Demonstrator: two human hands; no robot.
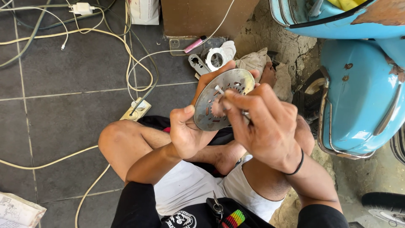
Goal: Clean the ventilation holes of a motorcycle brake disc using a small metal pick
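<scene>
My left hand [192, 126] holds a round grey metal plate [211, 99] with several slots and holes, tilted up in front of me, thumb on its lower rim and fingers behind it. My right hand [263, 124] pinches a thin metal tool [220, 90] whose light tip touches the plate's middle. A black band circles my right wrist. I sit cross-legged on the floor, knees below both hands.
A blue scooter [363, 101] stands close at the right. Metal parts [213, 59], a pink lighter [195, 44] and a rag [257, 61] lie ahead. Cables and a power strip [136, 110] cross the grey tiled floor at the left. A cardboard box [202, 17] is behind.
</scene>
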